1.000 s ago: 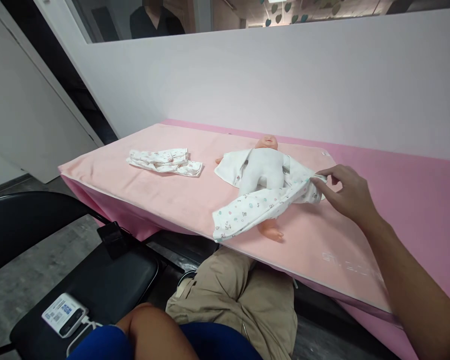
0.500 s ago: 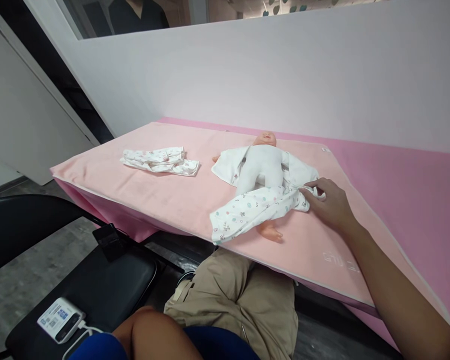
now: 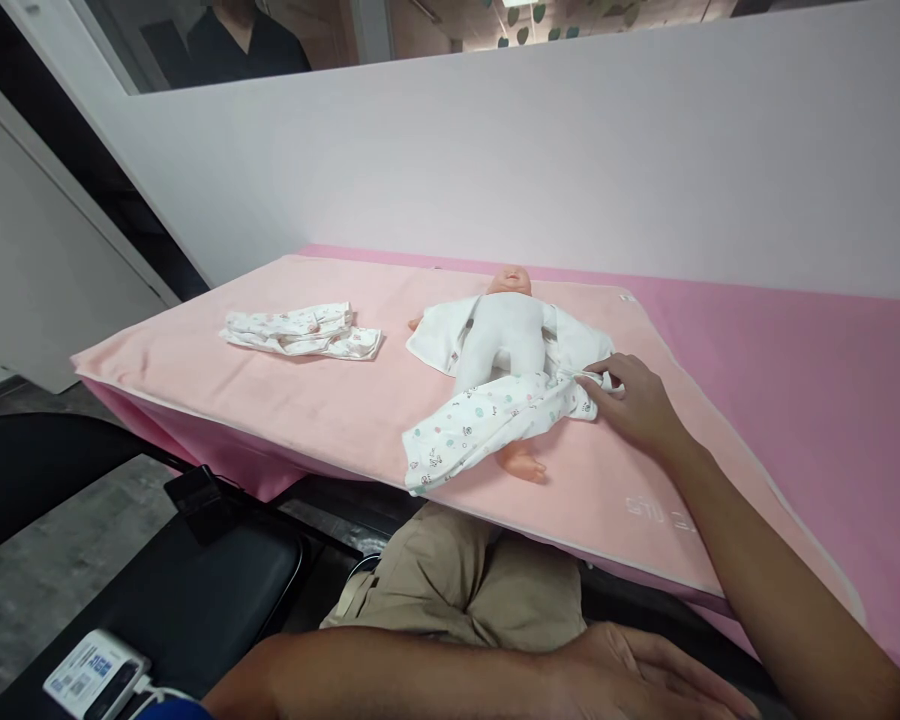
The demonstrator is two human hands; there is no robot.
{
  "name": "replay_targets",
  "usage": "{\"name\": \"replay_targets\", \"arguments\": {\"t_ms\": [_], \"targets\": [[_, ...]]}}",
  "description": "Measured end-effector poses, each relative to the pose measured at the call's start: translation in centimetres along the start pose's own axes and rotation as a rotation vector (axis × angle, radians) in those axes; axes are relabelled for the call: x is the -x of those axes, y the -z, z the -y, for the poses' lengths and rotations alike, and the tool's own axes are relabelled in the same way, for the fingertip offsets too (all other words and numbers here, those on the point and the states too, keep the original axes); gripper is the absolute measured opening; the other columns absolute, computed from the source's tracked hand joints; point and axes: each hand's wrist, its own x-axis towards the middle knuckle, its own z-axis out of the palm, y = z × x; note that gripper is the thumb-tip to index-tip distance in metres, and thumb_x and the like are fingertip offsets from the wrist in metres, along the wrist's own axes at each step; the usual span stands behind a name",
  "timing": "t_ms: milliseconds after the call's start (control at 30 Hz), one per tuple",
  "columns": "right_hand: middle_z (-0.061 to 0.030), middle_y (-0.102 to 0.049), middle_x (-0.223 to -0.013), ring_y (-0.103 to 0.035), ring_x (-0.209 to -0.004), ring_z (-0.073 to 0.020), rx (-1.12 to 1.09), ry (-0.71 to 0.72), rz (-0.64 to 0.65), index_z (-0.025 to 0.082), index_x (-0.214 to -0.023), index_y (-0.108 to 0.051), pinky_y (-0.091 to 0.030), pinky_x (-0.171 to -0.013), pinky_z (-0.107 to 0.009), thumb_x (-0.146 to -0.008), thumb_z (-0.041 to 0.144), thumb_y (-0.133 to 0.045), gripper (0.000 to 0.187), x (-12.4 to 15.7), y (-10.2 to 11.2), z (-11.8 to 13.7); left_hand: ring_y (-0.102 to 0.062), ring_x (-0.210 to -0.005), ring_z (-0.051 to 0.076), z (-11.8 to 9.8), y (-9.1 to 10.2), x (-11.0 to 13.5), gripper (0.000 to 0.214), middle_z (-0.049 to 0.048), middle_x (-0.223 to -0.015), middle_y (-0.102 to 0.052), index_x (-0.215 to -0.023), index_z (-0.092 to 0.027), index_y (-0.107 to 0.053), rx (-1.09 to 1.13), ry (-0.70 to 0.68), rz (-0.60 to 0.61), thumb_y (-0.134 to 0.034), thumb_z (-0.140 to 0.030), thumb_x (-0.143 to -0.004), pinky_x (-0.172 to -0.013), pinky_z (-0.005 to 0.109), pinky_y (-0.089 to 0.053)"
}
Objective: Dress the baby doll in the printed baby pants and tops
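A baby doll (image 3: 504,338) lies on its back on a pink towel (image 3: 322,400), with its head toward the wall. A white patterned baby garment (image 3: 487,415) is spread open under it, one leg part lying across the doll's legs. My right hand (image 3: 630,405) pinches the garment's edge at the doll's right side, fingers closed on the cloth. My left hand (image 3: 645,680) rests flat on my lap at the bottom of the view, fingers stretched out and holding nothing.
A second patterned garment (image 3: 304,332) lies crumpled on the towel to the left. The table (image 3: 810,350) has a darker pink cover and backs onto a white wall. A black chair (image 3: 187,590) at the lower left carries a white device (image 3: 90,680) and a black box (image 3: 199,492). A person stands behind the glass at the top left.
My right hand has lowered the garment's edge onto the towel and still pinches it. My left arm has swung across my lap, bringing the hand into view. The camera has shifted slightly right.
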Motion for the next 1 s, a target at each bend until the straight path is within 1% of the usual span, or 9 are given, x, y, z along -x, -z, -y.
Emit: {"name": "replay_targets", "arguments": {"t_ms": [33,100,233,400,500,700,833,900,1000], "targets": [[-0.0059,-0.073,-0.100,-0.061,-0.094,-0.0259,-0.001,0.002,0.004,0.025,-0.097,-0.069,-0.045,-0.081,-0.041,-0.102,0.049,-0.066,0.025,0.0,0.0,0.0,-0.077,-0.111,0.030,0.4,1.0,-1.3,0.058,0.0118,-0.106,-0.081,-0.108,-0.011,-0.084,0.065,0.008,-0.030,-0.101,-0.046,-0.064,-0.108,0.048,-0.056],[-0.0058,-0.073,-0.100,-0.061,-0.095,-0.0260,-0.002,0.005,0.008,0.025,-0.097,-0.069,-0.046,-0.082,-0.041,-0.102,0.049,-0.066,0.025,0.1,0.1,0.0,-0.075,-0.112,0.029,1.2,2.7,-3.4,0.064,0.0116,-0.105,-0.081,-0.104,-0.010,-0.084,0.136,0.030,-0.087,-0.105,-0.043,-0.053,-0.111,0.047,-0.054],[-0.0058,-0.072,-0.100,-0.061,-0.095,-0.0260,0.003,0.001,0.016,0.025,-0.098,-0.069,-0.045,-0.082,-0.041,-0.102,0.049,-0.066,0.025,0.2,0.1,0.0,-0.074,-0.113,0.028,2.6,3.9,-5.7,0.055,0.0127,-0.108,-0.080,-0.095,-0.009,-0.081,0.160,0.052,-0.185,-0.106,-0.035,-0.054,-0.110,0.045,-0.055],[-0.0054,-0.071,-0.097,-0.061,-0.094,-0.0260,0.011,0.003,0.031,0.026,-0.098,-0.068,-0.045,-0.082,-0.041,-0.103,0.051,-0.064,0.027,0.2,0.3,0.1,-0.074,-0.101,0.024,3.6,3.5,-7.5,0.049,0.0097,-0.097,-0.079,-0.082,-0.010,-0.076,0.165,0.093,-0.223,-0.108,-0.032,-0.051,-0.105,0.042,-0.055],[-0.0059,-0.071,-0.097,-0.061,-0.093,-0.0265,0.015,0.014,0.033,0.026,-0.097,-0.068,-0.045,-0.081,-0.042,-0.104,0.052,-0.063,0.027,0.3,0.3,0.1,-0.073,-0.090,0.021,4.6,3.1,-8.7,0.049,0.0081,-0.091,-0.077,-0.080,-0.011,-0.075,0.157,0.114,-0.217,-0.107,-0.036,-0.053,-0.098,0.040,-0.056],[-0.0067,-0.071,-0.097,-0.061,-0.093,-0.0272,0.012,0.006,0.040,0.025,-0.096,-0.068,-0.045,-0.081,-0.042,-0.104,0.052,-0.062,0.028,0.3,0.4,0.3,-0.060,-0.063,0.010,6.6,2.6,-10.6,0.045,0.0044,-0.086,-0.075,-0.093,-0.013,-0.080,0.141,0.124,-0.215,-0.101,-0.044,-0.068,-0.076,0.030,-0.054],[-0.0063,-0.071,-0.097,-0.060,-0.092,-0.0266,0.003,-0.023,0.051,0.025,-0.096,-0.068,-0.045,-0.081,-0.042,-0.103,0.051,-0.063,0.027,0.3,0.5,0.5,-0.056,-0.057,0.010,7.5,2.1,-11.8,0.027,0.0048,-0.085,-0.073,-0.096,-0.014,-0.083,0.128,0.146,-0.247,-0.093,-0.033,-0.079,-0.069,0.029,-0.053],[-0.0064,-0.071,-0.097,-0.060,-0.092,-0.0267,-0.003,-0.026,0.052,0.025,-0.096,-0.068,-0.045,-0.081,-0.042,-0.103,0.051,-0.063,0.027,0.3,0.6,0.7,-0.055,-0.056,0.009,8.1,1.8,-12.6,0.017,0.0047,-0.085,-0.073,-0.096,-0.014,-0.085,0.106,0.146,-0.253,-0.089,-0.021,-0.081,-0.070,0.031,-0.053],[-0.0065,-0.071,-0.096,-0.061,-0.092,-0.0267,0.000,-0.018,0.051,0.025,-0.097,-0.068,-0.045,-0.081,-0.042,-0.103,0.051,-0.062,0.028,0.4,0.6,0.9,-0.059,-0.060,0.010,9.0,1.1,-13.5,0.032,0.0049,-0.091,-0.074,-0.102,-0.016,-0.085,0.103,0.140,-0.216,-0.094,-0.017,-0.072,-0.084,0.039,-0.057]]}}
